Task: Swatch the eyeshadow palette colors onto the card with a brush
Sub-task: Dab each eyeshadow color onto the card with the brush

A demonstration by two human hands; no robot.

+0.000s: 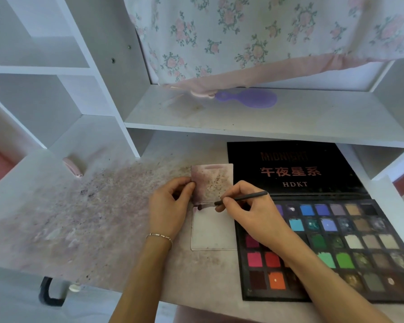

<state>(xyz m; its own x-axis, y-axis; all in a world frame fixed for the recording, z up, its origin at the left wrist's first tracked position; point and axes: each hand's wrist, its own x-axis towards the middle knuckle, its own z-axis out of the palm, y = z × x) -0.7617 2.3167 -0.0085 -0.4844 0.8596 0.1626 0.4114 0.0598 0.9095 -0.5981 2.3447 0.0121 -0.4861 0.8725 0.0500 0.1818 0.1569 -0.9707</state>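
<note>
A folded white card (214, 231) lies on the stained desk, its upper flap (211, 180) smudged with mauve powder. My left hand (170, 206) pinches the flap's left edge. My right hand (250, 215) grips a thin dark brush (240, 198), whose tip touches the top left of the card's lower half, where a dark streak shows. The open black eyeshadow palette (350, 248) lies to the right of the card, with several rows of coloured pans; my right forearm covers part of its left side.
The palette's lid (292, 171) with red lettering lies flat behind the pans. A purple hairbrush (250, 98) lies on the shelf above. A pink object (72, 167) sits at the desk's left. Floral cloth (254, 36) hangs at the back. Powder stains cover the desk (79, 206).
</note>
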